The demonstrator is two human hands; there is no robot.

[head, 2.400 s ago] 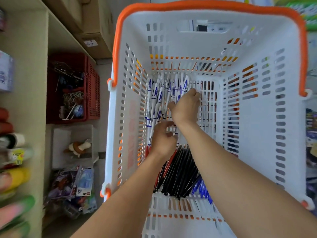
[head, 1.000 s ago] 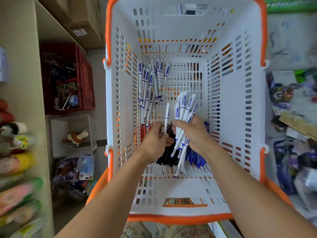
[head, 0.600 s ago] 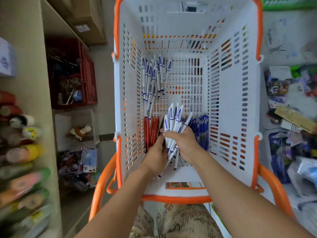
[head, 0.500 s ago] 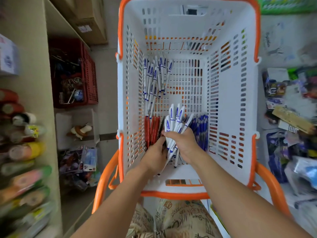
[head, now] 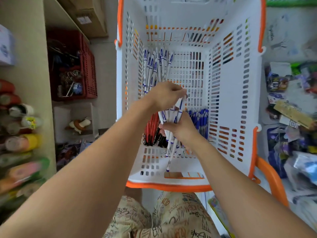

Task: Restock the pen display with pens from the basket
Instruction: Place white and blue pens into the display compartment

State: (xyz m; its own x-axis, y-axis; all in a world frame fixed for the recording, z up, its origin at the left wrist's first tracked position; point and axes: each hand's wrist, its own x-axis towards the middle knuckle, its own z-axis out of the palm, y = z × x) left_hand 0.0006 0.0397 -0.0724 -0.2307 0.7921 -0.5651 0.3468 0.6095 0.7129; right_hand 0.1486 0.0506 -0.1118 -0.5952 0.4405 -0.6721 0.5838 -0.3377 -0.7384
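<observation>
A white basket with an orange rim [head: 236,93] stands in front of me. My right hand [head: 180,127] grips a bundle of white pens with blue print [head: 173,114] above the basket floor. My left hand [head: 165,95] is curled over the top ends of that bundle, fingertips on the pens. More white pens [head: 154,66] lie along the far left wall. Red pens [head: 151,127], black pens [head: 160,140] and blue pens [head: 199,119] lie on the basket floor under my hands. The pen display is not in view.
A shelf unit [head: 34,69] with bottles [head: 18,145] stands at the left, a red crate [head: 85,73] and a clear bin behind it. Cardboard boxes [head: 89,16] sit at the top left. Packaged goods [head: 291,117] crowd the right. An orange handle [head: 272,179] hangs low right.
My right hand has gathered a bundle of white pens and lifted it back toward me. My left hand has moved up from the bundle's base to its top ends.
</observation>
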